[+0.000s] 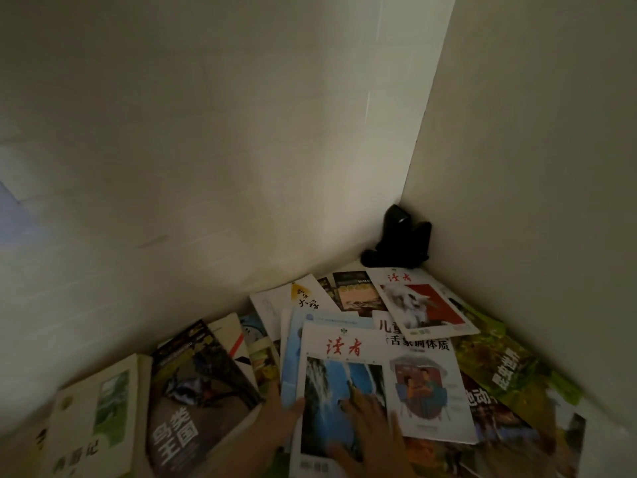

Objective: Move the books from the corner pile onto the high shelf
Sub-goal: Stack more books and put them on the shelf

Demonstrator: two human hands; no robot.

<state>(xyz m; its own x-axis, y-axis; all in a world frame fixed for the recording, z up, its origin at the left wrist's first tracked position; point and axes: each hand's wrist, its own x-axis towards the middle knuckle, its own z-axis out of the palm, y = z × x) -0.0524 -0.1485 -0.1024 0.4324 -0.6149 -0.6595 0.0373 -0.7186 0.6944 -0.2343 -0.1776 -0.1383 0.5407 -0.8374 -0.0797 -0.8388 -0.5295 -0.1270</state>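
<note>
Several books and magazines lie spread in a corner between two pale walls. On top near me is a magazine with a blue waterfall cover point(341, 346). My left hand point(275, 419) holds its left edge, thumb on the cover. My right hand point(372, 432) rests flat on the lower cover with fingers spread. A dark-covered book point(193, 384) and a pale book point(96, 408) lie to the left. A white magazine with a drawn figure point(427, 384), one with a red cover point(424, 305) and a green one point(506, 367) lie to the right. No shelf is in view.
A small black object point(400, 243) sits right in the corner behind the pile. The left wall point(206, 167) and the right wall point(534, 167) close in the pile on two sides. The light is dim.
</note>
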